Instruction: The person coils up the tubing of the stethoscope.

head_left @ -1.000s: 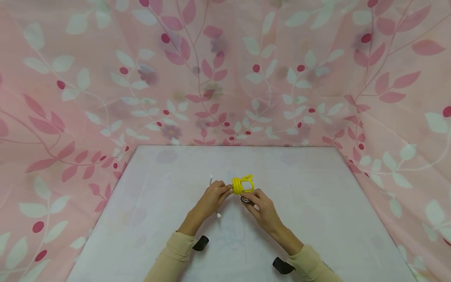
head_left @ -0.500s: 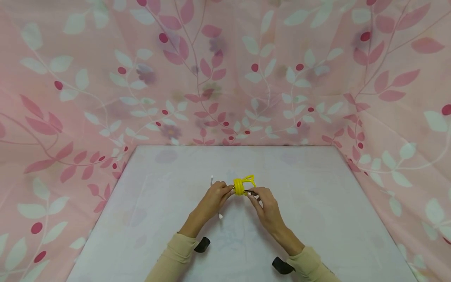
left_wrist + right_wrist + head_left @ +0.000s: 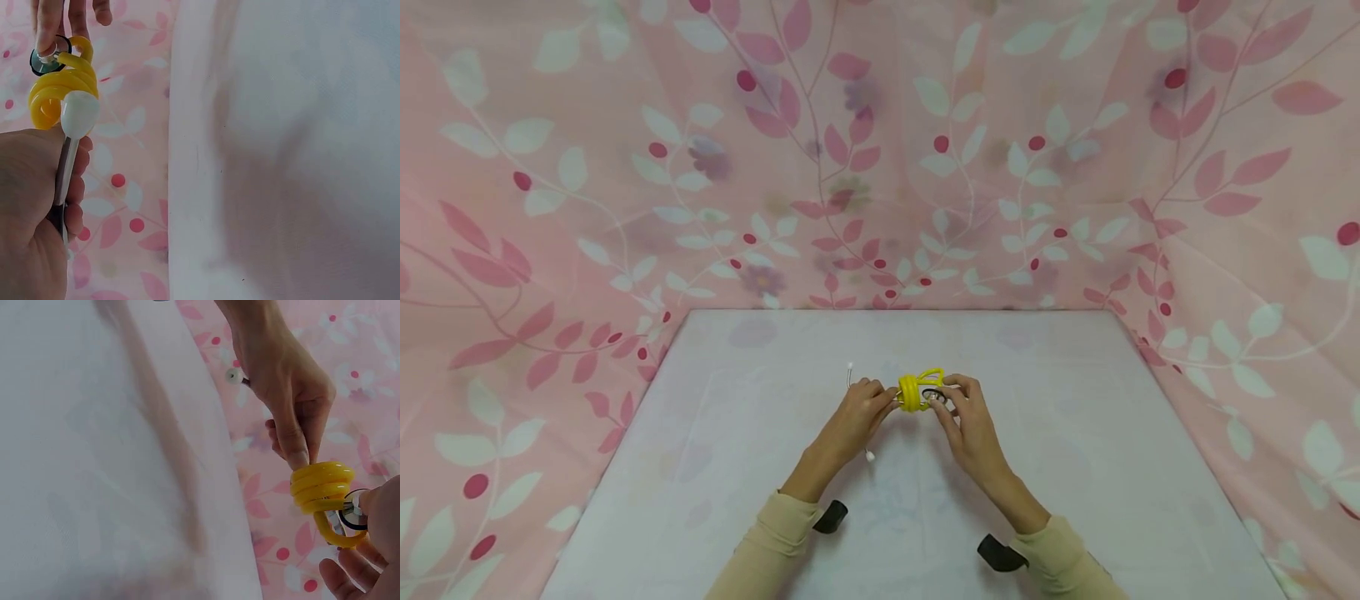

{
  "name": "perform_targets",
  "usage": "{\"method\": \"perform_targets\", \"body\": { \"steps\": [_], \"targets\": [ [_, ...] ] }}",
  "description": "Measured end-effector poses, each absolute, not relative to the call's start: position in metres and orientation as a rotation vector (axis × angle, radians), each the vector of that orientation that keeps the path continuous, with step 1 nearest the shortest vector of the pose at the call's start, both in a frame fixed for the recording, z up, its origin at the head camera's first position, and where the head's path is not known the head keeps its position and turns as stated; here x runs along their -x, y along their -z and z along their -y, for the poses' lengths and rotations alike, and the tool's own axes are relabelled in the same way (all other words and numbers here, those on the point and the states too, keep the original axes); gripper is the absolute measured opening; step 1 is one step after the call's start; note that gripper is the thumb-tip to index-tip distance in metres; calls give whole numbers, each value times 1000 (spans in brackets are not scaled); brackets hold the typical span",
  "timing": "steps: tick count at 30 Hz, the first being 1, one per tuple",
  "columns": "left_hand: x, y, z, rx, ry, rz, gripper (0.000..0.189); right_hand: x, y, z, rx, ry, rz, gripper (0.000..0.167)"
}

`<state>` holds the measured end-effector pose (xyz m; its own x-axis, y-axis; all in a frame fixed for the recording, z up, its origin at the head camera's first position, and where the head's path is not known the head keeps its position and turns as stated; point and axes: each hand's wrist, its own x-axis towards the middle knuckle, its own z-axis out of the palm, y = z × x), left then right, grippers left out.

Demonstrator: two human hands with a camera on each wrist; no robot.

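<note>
A stethoscope has its yellow tubing (image 3: 909, 393) wound in a tight coil, with a loose loop standing off its right end. My left hand (image 3: 857, 417) grips the metal ear tubes just left of the coil. One white ear tip (image 3: 80, 114) sticks out past that hand in the left wrist view, and the other ear tip (image 3: 234, 375) shows in the right wrist view. With thumb and fingers my right hand (image 3: 972, 425) pinches the round, black-rimmed chest piece (image 3: 50, 59) at the coil's right end. Part of the ear tubes is hidden inside the left hand.
A white-covered table (image 3: 1060, 467) lies under both hands. Pink leaf-patterned cloth (image 3: 880, 167) hangs behind it and along both sides. Black wrist cameras, such as the left one (image 3: 831, 517), sit at the cuffs of the beige sleeves (image 3: 775, 533).
My right hand has moved slightly up and right, turning the chest piece from below the coil to beside its right end. The left hand keeps its grip and has hardly moved.
</note>
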<state>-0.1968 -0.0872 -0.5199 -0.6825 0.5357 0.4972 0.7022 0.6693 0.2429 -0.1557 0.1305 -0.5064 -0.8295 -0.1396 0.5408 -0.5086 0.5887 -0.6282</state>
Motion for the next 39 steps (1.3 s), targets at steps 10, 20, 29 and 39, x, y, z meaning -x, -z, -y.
{"method": "perform_targets", "body": {
  "steps": [10,20,29,39],
  "targets": [
    [196,521,91,968,571,2497,26,163,502,-136,-498,-1265,2444,21],
    [197,524,91,976,575,2493,24,164,496,-138,-465,-1369,2485,19],
    [197,530,90,1021,584,2447,21,175,487,-150,-367,-1646,2602,31],
    [195,530,89,1114,548,2441,18,192,463,-173,-784,-1639,3037,34]
  ]
}}
